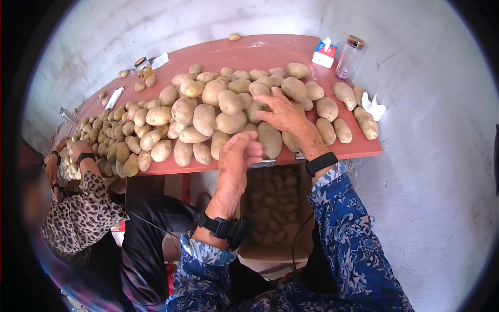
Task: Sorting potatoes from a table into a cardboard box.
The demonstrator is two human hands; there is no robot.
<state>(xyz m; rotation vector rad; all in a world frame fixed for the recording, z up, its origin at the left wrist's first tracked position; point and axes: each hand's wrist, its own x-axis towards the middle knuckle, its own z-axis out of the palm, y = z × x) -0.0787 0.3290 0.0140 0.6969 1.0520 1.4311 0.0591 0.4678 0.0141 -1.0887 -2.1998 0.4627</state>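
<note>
My right hand point(286, 113) reaches over the right side of a heap of potatoes point(204, 119), its fingers spread and nothing seen in its grasp. Whether the fingertips touch the potatoes beneath cannot be told. Near the table's front edge is my left hand point(236, 163), palm turned to the right and fingers loosely bent, with no potato visible in it. A large long potato point(269, 140) lies between the two hands. More large potatoes point(327, 109) are spread out to the right of my right hand.
The red table point(273, 48) meets the wall. At its back right stand a tissue pack point(324, 54) and a clear bottle point(349, 58); a glass jar point(144, 69) is farther left. Below, a cardboard box point(273, 249) holds potatoes. A co-worker's hand point(81, 150) is among small potatoes at left.
</note>
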